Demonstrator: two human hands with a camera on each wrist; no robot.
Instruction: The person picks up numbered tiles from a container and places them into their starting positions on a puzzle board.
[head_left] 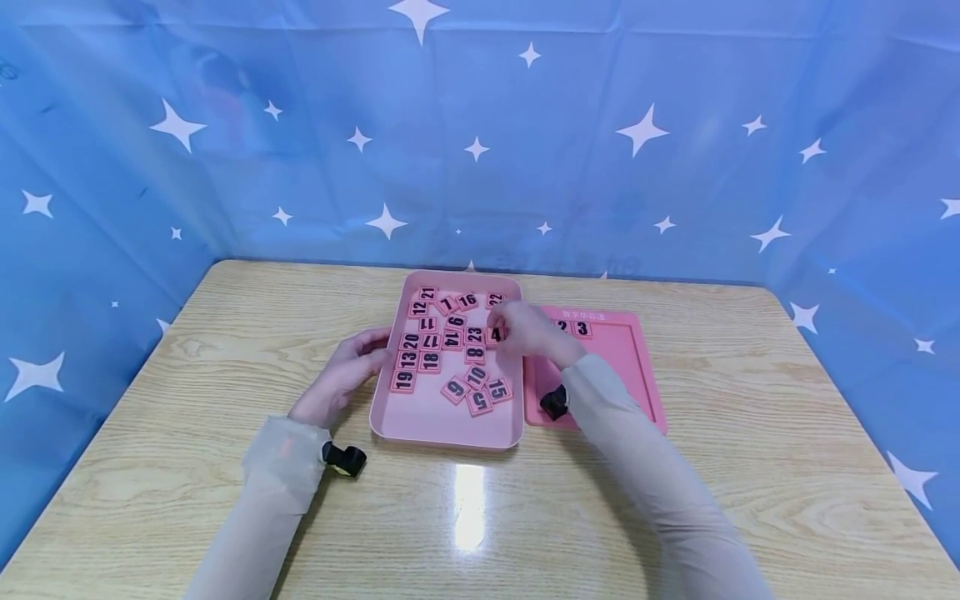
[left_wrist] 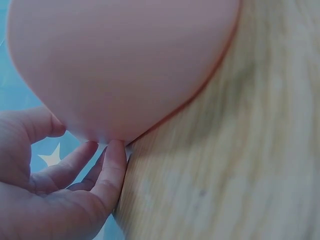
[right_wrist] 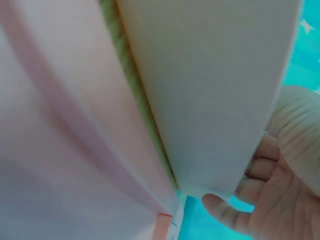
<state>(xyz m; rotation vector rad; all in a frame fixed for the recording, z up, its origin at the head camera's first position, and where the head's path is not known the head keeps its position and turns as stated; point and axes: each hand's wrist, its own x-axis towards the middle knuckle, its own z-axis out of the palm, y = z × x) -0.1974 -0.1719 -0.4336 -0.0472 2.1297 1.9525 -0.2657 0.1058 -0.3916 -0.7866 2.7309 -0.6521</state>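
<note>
A pale pink tray (head_left: 442,421) holds many small pink number tiles, among them 19 (head_left: 402,381) and 5 (head_left: 479,402). Outside its left wall is my left hand (head_left: 348,371); in the left wrist view its relaxed fingertips touch the wall. My right hand (head_left: 525,329) reaches over the tray's right wall, fingers right at the tile 4 (head_left: 494,335). In the right wrist view the tray wall hides those fingertips, so I cannot tell if they pinch the tile. Beside the tray lies a darker pink board (head_left: 615,358), with tiles 2 (head_left: 562,326) and 3 (head_left: 582,328) in its top row.
Both tray and board sit on a light wood table (head_left: 225,350). A blue curtain (head_left: 480,125) with white stars hangs behind and at both sides. My right forearm (head_left: 660,475) crosses the board's lower part, and each wrist wears a small black camera (head_left: 345,460).
</note>
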